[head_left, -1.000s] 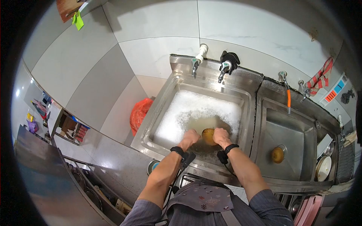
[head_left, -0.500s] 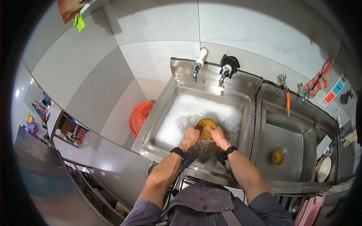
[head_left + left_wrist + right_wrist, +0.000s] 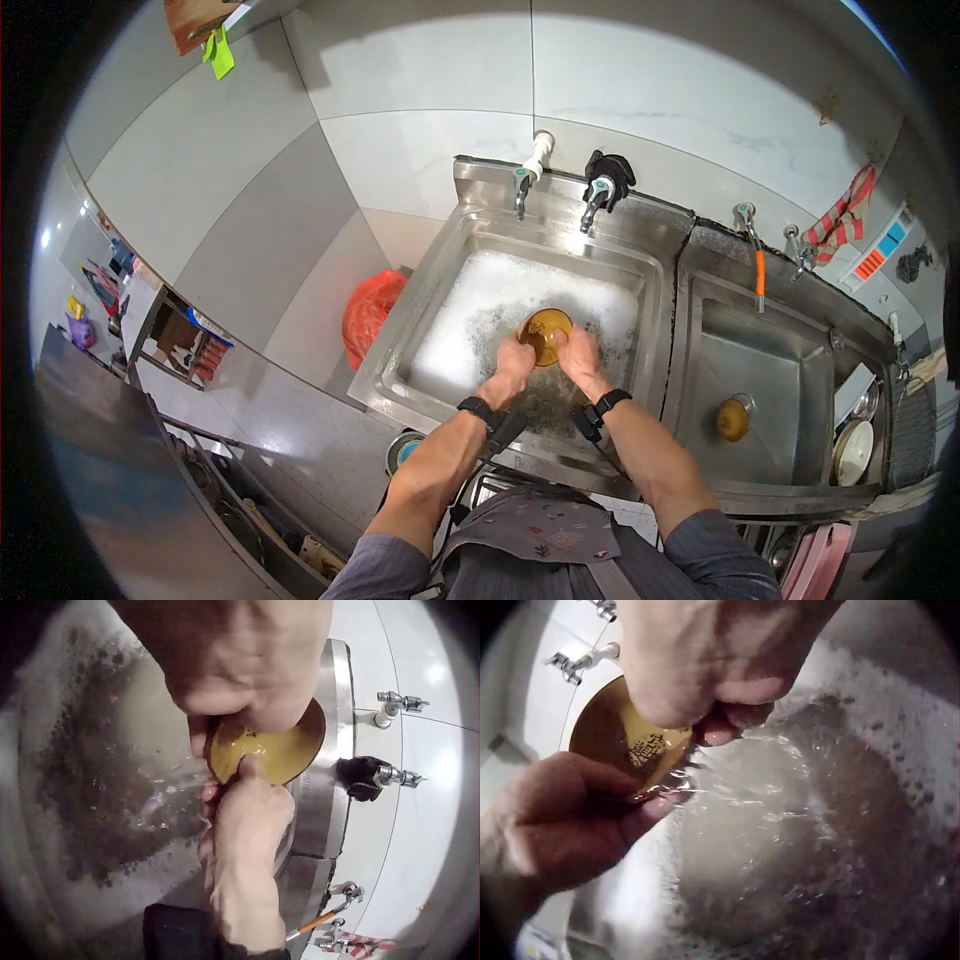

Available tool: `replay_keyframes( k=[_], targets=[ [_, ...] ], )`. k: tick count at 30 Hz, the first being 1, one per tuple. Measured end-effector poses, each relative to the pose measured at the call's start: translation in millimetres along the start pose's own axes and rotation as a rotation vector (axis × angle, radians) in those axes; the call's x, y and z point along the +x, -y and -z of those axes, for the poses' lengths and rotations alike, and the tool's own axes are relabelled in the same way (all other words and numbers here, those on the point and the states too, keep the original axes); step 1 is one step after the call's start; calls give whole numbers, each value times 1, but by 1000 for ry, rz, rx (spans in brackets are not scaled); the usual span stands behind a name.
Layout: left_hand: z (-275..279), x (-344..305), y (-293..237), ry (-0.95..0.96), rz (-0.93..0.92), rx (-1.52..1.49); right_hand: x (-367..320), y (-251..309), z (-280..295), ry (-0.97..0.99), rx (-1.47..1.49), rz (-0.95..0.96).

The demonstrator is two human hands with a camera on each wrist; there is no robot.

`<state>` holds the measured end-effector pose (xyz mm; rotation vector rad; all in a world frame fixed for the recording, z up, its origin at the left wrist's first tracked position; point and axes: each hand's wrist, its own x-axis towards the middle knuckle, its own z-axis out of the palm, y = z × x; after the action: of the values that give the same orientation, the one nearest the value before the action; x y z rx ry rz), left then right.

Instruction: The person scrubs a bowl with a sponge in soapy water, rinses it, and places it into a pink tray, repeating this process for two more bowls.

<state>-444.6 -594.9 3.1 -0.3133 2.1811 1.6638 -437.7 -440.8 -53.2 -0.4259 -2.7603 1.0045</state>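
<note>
An amber bowl (image 3: 546, 334) is held above the sudsy water (image 3: 480, 300) of the left sink. My left hand (image 3: 513, 364) grips its left side and my right hand (image 3: 581, 360) grips its right side, the thumb lying inside. In the left wrist view the yellow inside of the bowl (image 3: 292, 750) shows between both hands. Water runs off the rim in the right wrist view, where dark printed marks show on the bowl (image 3: 649, 750). Some fingertips are hidden behind the bowl.
The right basin (image 3: 770, 350) holds another amber item (image 3: 733, 420). Taps (image 3: 522, 190) and a black glove (image 3: 611, 172) are at the back wall. A red bag (image 3: 372, 312) lies left of the sink, and a white bowl (image 3: 854, 452) stands far right.
Over the last second the bowl has come up from the water and tilted so its inside shows. The left hand, earlier apart from it, now grips its side.
</note>
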Motion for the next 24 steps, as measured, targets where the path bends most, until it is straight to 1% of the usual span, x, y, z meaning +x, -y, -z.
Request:
replay_keyframes(
  k=[1, 2, 3, 4, 5, 6, 7, 8, 9, 10, 11, 12, 13, 15, 16, 17, 18, 19, 20, 21, 22, 23, 24],
  targets=[
    [-2, 8, 7, 0, -3, 0, 2, -4, -6, -6, -16, 40],
    [-3, 16, 16, -72, -63, 70, 2, -10, -12, -14, -29, 76],
    [-4, 21, 23, -142, -122, 141, -1, -6, -3, -18, -25, 70],
    [-3, 20, 22, -139, -124, 144, -4, 5, 16, 192, 166, -7],
    [-2, 16, 20, -141, -93, 54, -6, 11, 27, 405, 356, -83],
    [-3, 13, 20, -141, -60, -33, -5, 11, 27, 404, 356, -88],
    [-8, 26, 34, -137, -61, -31, -4, 11, 25, 355, 345, -103],
    [-13, 40, 49, -163, -223, -10, -3, 10, 24, 306, 334, -119],
    [-17, 50, 62, -189, -384, 11, -5, 9, 24, 305, 337, -123],
    [-15, 38, 48, -186, -386, 14, -6, 8, 25, 255, 370, -106],
    [-13, 27, 33, -163, -350, 56, -6, 6, 26, 205, 402, -89],
    [-11, 19, 25, -141, -314, 98, -6, 6, 26, 203, 403, -90],
    [-13, 25, 31, -141, -316, 98, -6, 6, 25, 185, 369, -86],
    [-15, 40, 47, -169, -389, 100, -5, -1, 17, 164, 341, -84],
    [-16, 42, 50, -166, -391, 103, -2, -10, 9, 74, 280, 31],
    [-17, 44, 55, -167, -466, 57, 0, -20, 2, -15, 215, 144],
    [-19, 44, 58, -169, -539, 10, -5, -14, 12, -17, 214, 141],
    [-19, 41, 56, -163, -540, 11, -16, 5, 34, 33, 311, 80],
    [-15, 34, 51, -170, -607, 66, -21, 18, 46, 81, 409, 18],
    [-12, 28, 46, -172, -676, 122, -16, 14, 38, 75, 408, 11],
    [-9, 24, 42, -156, -677, 122, -8, 2, 24, 83, 369, 62],
    [-6, 21, 39, -185, -695, 211, -5, -9, 19, 85, 325, 102],
    [-8, 21, 39, -195, -716, 298, -7, -7, 22, -12, 233, 206]
  ],
)
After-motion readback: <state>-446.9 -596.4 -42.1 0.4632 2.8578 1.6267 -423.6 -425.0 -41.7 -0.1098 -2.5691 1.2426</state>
